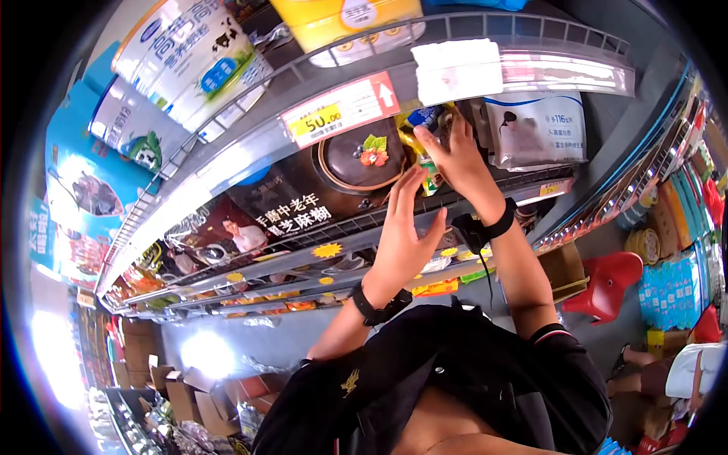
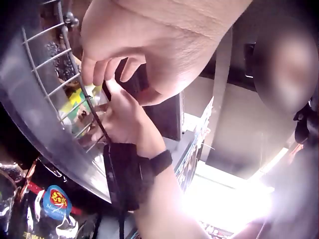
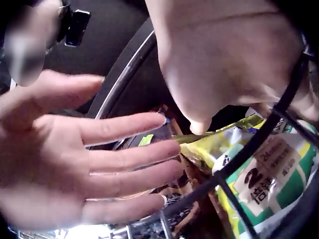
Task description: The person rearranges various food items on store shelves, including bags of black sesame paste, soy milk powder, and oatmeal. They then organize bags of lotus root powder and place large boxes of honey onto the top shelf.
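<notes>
My right hand [image 1: 459, 163] reaches into the shelf at a yellow-and-green bag [image 1: 430, 176], its thumb and fingers spread about the bag's top. In the right wrist view, the thumb comes down beside the top edge of this bag [image 3: 269, 174]; the other fingertips are partly hidden. My left hand [image 1: 406, 239] is raised in front of the shelf, just left of the bag. Its fingers are extended and the palm [image 3: 45, 159] faces the right wrist camera, with nothing held. Close to its fingertips stands a dark pack of black sesame paste [image 1: 292, 193].
A wire guard [image 3: 234, 159] runs along the shelf front. A white pouch [image 1: 535, 133] stands right of the bag. Above are a large milk powder can [image 1: 189, 61] and a price tag [image 1: 337, 110]. Behind lie a red stool [image 1: 607, 284] and cardboard boxes [image 1: 182, 398].
</notes>
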Action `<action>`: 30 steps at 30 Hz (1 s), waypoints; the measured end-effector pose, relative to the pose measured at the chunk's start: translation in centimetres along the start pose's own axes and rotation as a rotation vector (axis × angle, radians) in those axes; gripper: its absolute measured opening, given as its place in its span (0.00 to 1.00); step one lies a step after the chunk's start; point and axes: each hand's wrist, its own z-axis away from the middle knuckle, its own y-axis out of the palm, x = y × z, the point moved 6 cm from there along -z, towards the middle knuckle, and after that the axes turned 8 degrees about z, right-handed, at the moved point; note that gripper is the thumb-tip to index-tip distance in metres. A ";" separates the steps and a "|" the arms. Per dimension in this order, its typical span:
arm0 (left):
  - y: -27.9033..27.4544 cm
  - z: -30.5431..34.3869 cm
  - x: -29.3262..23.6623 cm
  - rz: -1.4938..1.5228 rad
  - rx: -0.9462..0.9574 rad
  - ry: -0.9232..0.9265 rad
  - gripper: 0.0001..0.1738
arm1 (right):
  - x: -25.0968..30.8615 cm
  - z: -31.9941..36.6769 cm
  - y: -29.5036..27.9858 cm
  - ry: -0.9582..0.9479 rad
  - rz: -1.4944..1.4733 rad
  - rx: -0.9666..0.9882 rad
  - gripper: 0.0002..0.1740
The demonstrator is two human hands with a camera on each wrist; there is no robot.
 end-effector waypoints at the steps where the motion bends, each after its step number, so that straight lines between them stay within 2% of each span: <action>1: -0.4 0.0 -0.1 -0.011 -0.017 0.014 0.37 | -0.6 -0.4 0.5 0.006 0.006 0.029 0.60; 3: -1.0 0.1 -0.1 0.021 -0.047 0.000 0.34 | -0.5 -0.5 0.8 0.017 0.098 0.038 0.57; 5: -1.0 0.2 0.3 0.078 -0.050 -0.023 0.33 | -0.7 -1.0 1.2 0.024 0.030 0.087 0.57; 6: -1.1 0.6 0.6 0.145 -0.104 0.005 0.27 | -1.0 -1.3 1.6 0.028 -0.003 0.111 0.57; 7: -1.2 0.9 0.3 0.164 -0.127 0.040 0.26 | -0.6 -1.6 1.9 -0.056 -0.231 0.079 0.55; 9: -1.5 1.6 -0.6 0.203 -0.165 0.106 0.22 | 0.1 -1.5 3.1 -0.028 -0.569 0.249 0.49; 10: -1.6 1.9 -1.3 0.221 -0.212 0.142 0.19 | 2.0 -0.8 2.5 -0.042 -0.626 0.293 0.44; 11: -1.7 2.2 -1.9 0.237 -0.228 0.150 0.19 | 2.4 -0.9 3.1 -0.066 -0.666 0.429 0.49; 13: -1.9 2.6 -2.3 0.301 -0.245 0.177 0.17 | 0.1 -1.4 4.2 -0.047 -0.166 0.241 0.53; 14: -2.0 2.8 -2.6 0.256 -0.225 0.190 0.15 | -0.2 -0.7 3.8 -0.078 -0.206 0.254 0.57; 17: -3.0 3.0 -2.9 -0.023 -0.235 0.204 0.12 | 1.4 1.6 0.4 -0.087 -0.304 0.111 0.54; 19: -3.6 2.9 -2.8 -0.334 -0.259 0.179 0.14 | 1.1 2.7 -0.8 -0.062 -0.327 0.176 0.47; 21: -4.0 3.4 -1.6 -0.501 -0.376 0.031 0.18 | 1.1 3.9 -2.6 -0.049 -0.349 0.234 0.38; 23: -4.0 4.4 -0.9 -0.709 -0.401 -0.020 0.23 | 0.2 4.5 -4.0 -0.174 -0.422 0.131 0.33; 25: -3.6 4.5 -0.3 -0.649 -0.386 -0.068 0.30 | -0.6 5.3 -5.6 -0.032 -0.520 0.119 0.23; 28: -3.3 4.0 -0.2 -0.680 -0.324 -0.044 0.35 | -1.9 6.3 -7.9 -0.075 -0.563 -0.014 0.18; 30: -3.6 3.9 -0.8 -0.690 -0.295 -0.060 0.31 | -0.4 8.1 -10.7 -0.164 -0.482 -0.141 0.15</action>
